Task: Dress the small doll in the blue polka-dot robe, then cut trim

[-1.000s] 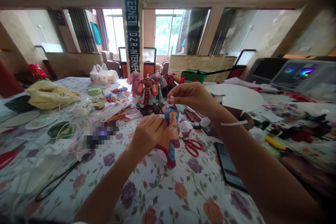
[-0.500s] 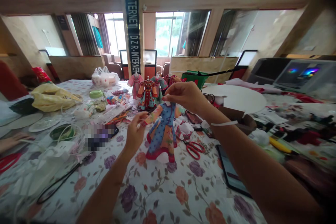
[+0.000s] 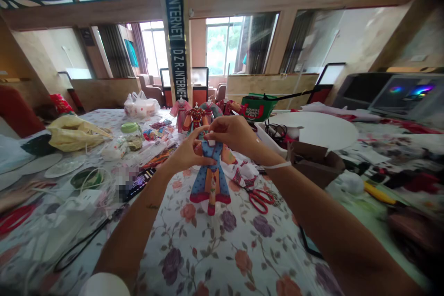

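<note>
A small doll dress [image 3: 211,180], blue over orange with a red hem, hangs upright above the flowered tablecloth. My right hand [image 3: 234,135] pinches its neck from above. At the dress's upper left, my left hand [image 3: 192,150] grips the shoulder and chest, its thumb across the front and its fingertips near the neck. Behind the hands, several dressed doll figures stand, one in red and gold [image 3: 196,118] and one in pink [image 3: 180,113]. Red-handled scissors [image 3: 260,201] lie right of the dress beside a patterned cloth [image 3: 244,173].
To the left are a phone [image 3: 140,182], a green-lidded jar [image 3: 132,136], a yellow bag [image 3: 74,134], white cables and another person's hand [image 3: 21,194]. An open cardboard box [image 3: 315,164], a yellow tool [image 3: 379,193] and a partly covered phone [image 3: 308,245] are on the right.
My left hand has moved from the dress's sleeve up to its shoulder and chest. The dress has shifted left and turned, and my right hand came left with it.
</note>
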`<state>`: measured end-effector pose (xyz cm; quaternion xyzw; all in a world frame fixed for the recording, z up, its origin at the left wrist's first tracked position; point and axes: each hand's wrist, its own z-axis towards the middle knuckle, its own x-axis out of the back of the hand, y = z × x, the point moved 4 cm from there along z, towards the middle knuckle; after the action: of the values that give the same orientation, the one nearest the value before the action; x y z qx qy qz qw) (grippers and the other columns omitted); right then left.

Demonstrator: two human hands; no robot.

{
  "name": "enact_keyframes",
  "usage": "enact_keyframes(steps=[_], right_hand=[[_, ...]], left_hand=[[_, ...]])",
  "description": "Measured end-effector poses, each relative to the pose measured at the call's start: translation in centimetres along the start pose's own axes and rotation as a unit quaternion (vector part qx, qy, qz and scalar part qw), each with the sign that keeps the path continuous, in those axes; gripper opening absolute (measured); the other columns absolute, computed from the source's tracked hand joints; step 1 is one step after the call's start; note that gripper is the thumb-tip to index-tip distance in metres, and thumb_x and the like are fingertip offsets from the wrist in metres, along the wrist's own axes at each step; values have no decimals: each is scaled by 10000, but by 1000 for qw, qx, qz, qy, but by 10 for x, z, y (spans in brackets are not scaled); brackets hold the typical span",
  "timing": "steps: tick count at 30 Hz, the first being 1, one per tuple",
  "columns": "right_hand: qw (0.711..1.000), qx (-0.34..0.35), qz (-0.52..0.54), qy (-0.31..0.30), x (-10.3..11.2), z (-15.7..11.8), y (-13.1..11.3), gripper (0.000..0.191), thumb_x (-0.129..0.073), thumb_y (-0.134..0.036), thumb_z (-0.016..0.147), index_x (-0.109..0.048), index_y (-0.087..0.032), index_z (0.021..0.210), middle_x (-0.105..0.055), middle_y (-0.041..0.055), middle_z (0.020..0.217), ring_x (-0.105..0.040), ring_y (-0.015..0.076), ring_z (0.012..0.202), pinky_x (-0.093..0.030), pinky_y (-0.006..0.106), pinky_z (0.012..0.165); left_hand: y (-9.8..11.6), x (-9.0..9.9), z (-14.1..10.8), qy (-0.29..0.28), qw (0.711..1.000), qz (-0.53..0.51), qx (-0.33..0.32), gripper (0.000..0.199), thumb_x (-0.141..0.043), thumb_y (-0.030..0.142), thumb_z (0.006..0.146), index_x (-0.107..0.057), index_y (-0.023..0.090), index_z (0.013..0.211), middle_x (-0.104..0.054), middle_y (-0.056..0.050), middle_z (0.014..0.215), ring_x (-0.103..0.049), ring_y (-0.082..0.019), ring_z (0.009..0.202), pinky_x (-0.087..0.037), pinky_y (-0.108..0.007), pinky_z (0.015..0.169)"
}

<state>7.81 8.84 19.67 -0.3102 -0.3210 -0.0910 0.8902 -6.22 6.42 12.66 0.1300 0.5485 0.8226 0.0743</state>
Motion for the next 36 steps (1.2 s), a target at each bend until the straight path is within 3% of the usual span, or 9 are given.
enact_keyframes(steps=[9,12,14,16,21,25,31,36], right_hand=[[999,-21,-1,31,-6,2,14,169,-731,-304,720,-669,-153,676,-613,-8,567,-530,124,540,-366,257,531],[999,-34,13,28,-4,5,20,150,-748,-276,692,-676,-147,665,-631,0,575,-547,129,543,-368,251,519],[999,-38,25,26,-3,6,22,174,-756,-294,682,-672,-144,658,-635,5,577,-552,132,544,-375,248,514],[998,-40,31,26,-1,7,23,201,-758,-318,679,-665,-141,650,-628,5,570,-541,126,534,-373,244,504],[999,-31,15,26,0,7,22,238,-737,-354,697,-656,-137,644,-607,1,555,-518,115,524,-349,235,486],[999,-24,5,34,3,7,27,253,-735,-373,703,-657,-139,642,-605,0,547,-524,116,520,-355,238,495],[999,-23,7,25,7,6,37,259,-734,-377,706,-660,-138,640,-620,6,555,-539,120,519,-374,241,506],[1000,-14,5,18,4,6,41,206,-748,-334,694,-672,-147,651,-633,9,578,-558,134,550,-387,247,517]], left_hand=[[-6,3,-1,22,999,41,0,930,-848,237,585,-381,265,1389,-643,27,772,-618,-131,626,-540,-264,599],[-6,5,1,24,996,81,-13,945,-857,247,562,-408,294,1392,-675,-30,988,-664,-188,779,-560,-315,711],[-5,7,1,34,992,118,-37,946,-876,228,518,-461,299,1365,-620,-63,1205,-645,-246,980,-536,-355,853],[-6,7,1,34,990,129,-41,927,-877,218,513,-482,279,1350,-585,-79,1276,-607,-281,1079,-507,-386,921],[-10,2,3,40,991,129,-19,861,-852,227,561,-487,205,1341,-654,-96,1156,-635,-290,1027,-525,-417,890],[-7,0,4,55,983,171,-37,847,-849,231,566,-495,195,1335,-619,-100,1237,-577,-318,1135,-473,-448,975],[-7,-6,6,45,987,148,-31,957,-876,235,520,-444,210,1374,-610,-99,1251,-583,-310,1118,-502,-422,928],[-15,-11,13,40,995,83,-29,918,-837,226,593,-391,231,1395,-673,-52,1020,-652,-207,872,-546,-333,764]])
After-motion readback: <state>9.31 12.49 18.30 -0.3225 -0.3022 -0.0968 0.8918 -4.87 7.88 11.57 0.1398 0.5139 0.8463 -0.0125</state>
